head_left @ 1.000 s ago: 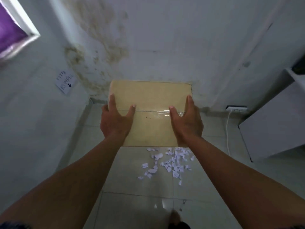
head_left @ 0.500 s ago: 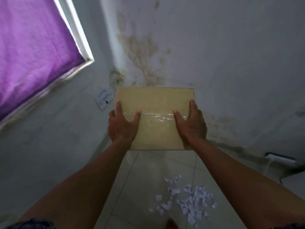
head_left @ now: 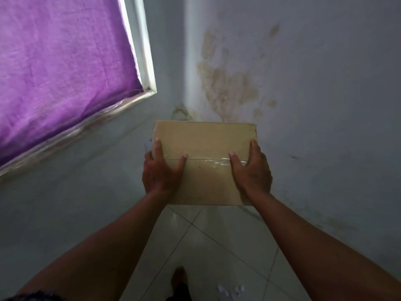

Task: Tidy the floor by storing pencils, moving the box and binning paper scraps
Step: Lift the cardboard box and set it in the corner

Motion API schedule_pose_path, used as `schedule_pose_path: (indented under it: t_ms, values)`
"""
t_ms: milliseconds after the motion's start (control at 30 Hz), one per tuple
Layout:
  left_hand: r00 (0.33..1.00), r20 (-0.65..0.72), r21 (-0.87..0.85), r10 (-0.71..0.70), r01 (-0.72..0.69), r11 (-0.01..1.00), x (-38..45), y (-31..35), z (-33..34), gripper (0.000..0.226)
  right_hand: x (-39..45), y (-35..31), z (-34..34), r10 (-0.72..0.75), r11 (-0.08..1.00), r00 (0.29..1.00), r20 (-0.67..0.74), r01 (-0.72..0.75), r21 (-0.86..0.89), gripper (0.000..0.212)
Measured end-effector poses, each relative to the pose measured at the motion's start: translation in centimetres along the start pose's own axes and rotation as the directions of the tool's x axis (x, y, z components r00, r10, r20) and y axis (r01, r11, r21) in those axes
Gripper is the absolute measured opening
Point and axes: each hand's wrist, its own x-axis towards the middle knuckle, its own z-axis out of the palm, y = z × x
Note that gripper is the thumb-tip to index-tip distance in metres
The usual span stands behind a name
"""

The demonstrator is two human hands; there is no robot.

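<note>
A: Above the tiled floor, in the corner of the room: cardboard box is held clear of the ground, level, flaps taped shut with clear tape along the centre seam. No part of it touches the floor or either wall.

B: Grip?

A: Left hand on the left edge, right hand on the right edge. Thumbs lie flat on the top face; the other fingers wrap over the sides, so both hands are clamped on the box from opposite sides. Undersides not visible.

B: Surroundings?

A: Stained wall just behind the box; window with a purple curtain up and to the left. One foot shows at the bottom edge.

B: Progress against the task?

A: Box step: under way, judged from the lift. It is off the floor but not set down anywhere; destination not in view. Paper scraps: a few white bits lie on the tiles by the foot, near the bottom edge, so binning looks not yet done. No bin in view.

B: Pencils?

A: None visible, nor any holder. Cannot tell whether they are stored.

B: Remaining, then?

A: At minimum, put the box down and bin the scraps.
</note>
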Motion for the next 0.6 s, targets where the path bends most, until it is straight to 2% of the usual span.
schedule_pose_path:
  t_ms: [367, 600]
  values:
    - [0.997, -0.005, 0.004, -0.077, 0.077, 0.997, 14.3, -2.1, 3.2, 0.096, 13.0, -5.2, 10.4, -0.059, 0.998, 0.989, 0.132, 0.062, -0.020, 0.079]
    - [0.967, -0.084, 0.062, -0.242, 0.248, 0.967, 18.3, -3.6, 6.8, 0.095, 20.1, -5.9, 17.5, -0.132, 0.990, 0.944, 0.302, 0.140, -0.005, 0.082]
